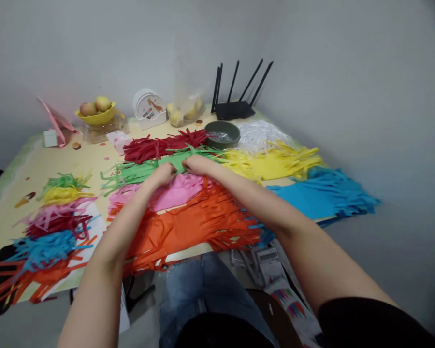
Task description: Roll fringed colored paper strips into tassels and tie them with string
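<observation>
Both hands meet over the green fringed paper [155,169], which lies across the middle of the table [39,164], just past the pink sheet [174,191] and short of the dark red one [163,145]. The left hand [163,174] is closed down on the green strip from the 7 o'clock side, fingers curled under so that the fingertips are hidden; the right hand [197,164] comes in from 4 o'clock and lies on the same strip, knuckles up, touching the left. Both appear to pinch the uncut band of the paper, though how tight the hold is I cannot tell.

This paper looks thin, light and limp (its cut fringes splay and curl at the ends), so I judge it will tear easily if pulled by a single strand and will slide readily over the sheets beneath. The solid spine along the middle seems the safest place to take hold, not the loose fringe.

At 5 o'clock of the hands spreads the orange fringed sheet [188,224]; at 3 o'clock the yellow [275,162], with the blue [319,195] nearer the table's edge. A dark bowl [223,133] sits at 1 o'clock, a black router [235,108] beyond it. Small bundles of cut strips [54,222] lie at 9 o'clock.

A round white box [148,106] at 11 o'clock carries a printed picture, but no writing there is legible, nor on the leaflets [275,275] below the table edge.
</observation>
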Available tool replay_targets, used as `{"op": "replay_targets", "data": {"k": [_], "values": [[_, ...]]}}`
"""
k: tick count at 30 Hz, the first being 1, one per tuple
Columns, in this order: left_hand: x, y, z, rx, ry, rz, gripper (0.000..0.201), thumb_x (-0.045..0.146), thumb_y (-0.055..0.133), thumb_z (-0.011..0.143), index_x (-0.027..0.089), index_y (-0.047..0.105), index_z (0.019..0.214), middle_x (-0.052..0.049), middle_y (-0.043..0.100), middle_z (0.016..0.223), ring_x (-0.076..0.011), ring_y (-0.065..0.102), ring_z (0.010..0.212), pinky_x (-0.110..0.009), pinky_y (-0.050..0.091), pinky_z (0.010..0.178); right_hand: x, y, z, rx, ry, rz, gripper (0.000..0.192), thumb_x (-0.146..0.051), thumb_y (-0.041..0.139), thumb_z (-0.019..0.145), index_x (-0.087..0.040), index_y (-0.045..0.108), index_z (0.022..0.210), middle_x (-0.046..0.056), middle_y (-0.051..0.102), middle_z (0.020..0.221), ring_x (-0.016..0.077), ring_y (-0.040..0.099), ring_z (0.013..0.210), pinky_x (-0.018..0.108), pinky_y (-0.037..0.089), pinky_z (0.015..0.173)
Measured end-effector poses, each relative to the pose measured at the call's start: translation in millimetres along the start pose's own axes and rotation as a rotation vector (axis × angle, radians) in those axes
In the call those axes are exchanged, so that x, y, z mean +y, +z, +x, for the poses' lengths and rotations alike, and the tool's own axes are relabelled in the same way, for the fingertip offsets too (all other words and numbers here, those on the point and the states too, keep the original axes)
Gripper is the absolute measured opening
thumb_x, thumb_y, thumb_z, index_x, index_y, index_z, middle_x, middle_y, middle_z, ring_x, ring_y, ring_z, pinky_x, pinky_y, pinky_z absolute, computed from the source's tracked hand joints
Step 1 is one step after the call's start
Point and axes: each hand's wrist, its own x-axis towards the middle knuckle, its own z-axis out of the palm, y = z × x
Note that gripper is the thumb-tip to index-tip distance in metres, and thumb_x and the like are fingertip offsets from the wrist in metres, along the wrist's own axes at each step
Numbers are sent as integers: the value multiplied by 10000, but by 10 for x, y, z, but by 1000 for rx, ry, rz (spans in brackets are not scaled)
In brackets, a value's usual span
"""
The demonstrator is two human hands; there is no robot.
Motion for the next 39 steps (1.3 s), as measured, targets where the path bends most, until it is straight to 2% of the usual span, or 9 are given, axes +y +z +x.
{"op": "replay_targets", "data": {"k": [4,8,17,23,27,31,35,39], "values": [[-96,35,62,-42,-50,-22,261,257,667,779,136,786,978,-129,767,1081,-246,684,1015,-304,513,944,103,-21,33,17,45,78,257,-177,626,874,-137,736,1104,112,764,1085,196,666,980,249,402,757],[-151,12,72,-31,-106,-57,310,273,724,739,142,787,1013,-131,761,1133,-266,680,1042,-315,509,944,158,-55,52,4,85,146,248,-249,706,845,-144,751,1065,72,777,1013,160,659,874,230,376,675],[-206,-74,128,-25,-178,-139,235,309,742,754,171,803,934,-80,797,937,-205,700,821,-282,506,789,199,-105,118,-27,121,208,268,-247,775,790,-149,770,1039,65,782,1010,153,664,876,213,362,655],[-90,-108,135,-13,-168,-98,238,311,660,808,160,805,921,-83,792,918,-204,691,800,-279,491,756,208,-120,154,-48,123,204,297,-245,775,791,-153,765,1073,69,780,1040,157,667,883,227,367,662],[23,-88,155,-3,-165,-32,268,372,679,800,158,809,894,-99,785,890,-227,685,801,-301,495,779,193,-151,142,-66,131,195,294,-257,761,805,-147,766,1078,77,780,1020,160,666,847,238,381,669],[82,-92,170,0,-173,42,275,337,635,836,145,810,926,-130,783,931,-255,694,849,-320,497,799,176,-177,131,-75,135,184,304,-249,760,800,-152,764,1088,72,781,1030,163,667,866,236,386,673],[130,-99,166,-20,-177,121,259,295,616,829,169,806,952,-120,782,949,-259,703,884,-319,508,810,179,-174,139,-71,138,176,296,-254,763,800,-154,765,1079,72,780,1040,171,676,893,236,377,663],[184,-62,152,-9,-193,218,278,256,598,820,186,791,1008,-136,762,1012,-298,689,1012,-359,514,884,175,-145,150,-53,136,176,284,-256,770,799,-161,768,1066,68,782,1041,175,686,918,229,381,678]]}}
